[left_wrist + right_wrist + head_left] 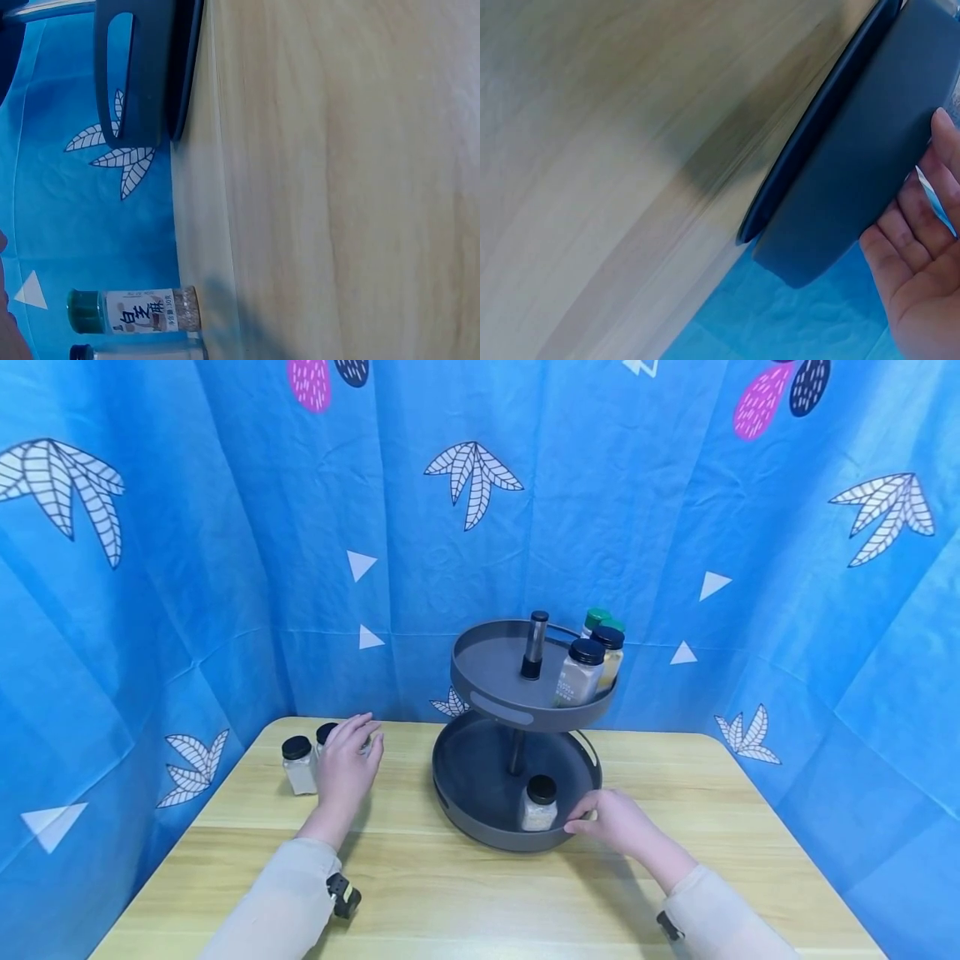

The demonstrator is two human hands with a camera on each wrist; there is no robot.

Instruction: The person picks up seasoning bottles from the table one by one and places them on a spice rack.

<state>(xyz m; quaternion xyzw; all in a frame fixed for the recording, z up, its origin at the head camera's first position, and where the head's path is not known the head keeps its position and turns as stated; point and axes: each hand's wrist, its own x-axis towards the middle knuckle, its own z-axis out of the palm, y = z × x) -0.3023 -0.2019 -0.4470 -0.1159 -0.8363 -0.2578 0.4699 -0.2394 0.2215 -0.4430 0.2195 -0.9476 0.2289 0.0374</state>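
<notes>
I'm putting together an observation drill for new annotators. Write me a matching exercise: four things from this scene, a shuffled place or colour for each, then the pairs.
Things:
1. Left hand
2. Right hand
3. Tiered tray
4. Curtain

Places and colours:
A. Blue, with printed leaves
B. At the lower tier's rim
C. Dark grey
D. By black-capped jars standing on the table

Pairs: 1-D, 2-B, 3-C, 4-A.

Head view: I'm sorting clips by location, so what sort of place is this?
Probably a makeshift filming booth: blue leaf-patterned fabric curtains hang on three sides of a pale wood-grain table, which bears a round two-tier grey rack.
</notes>
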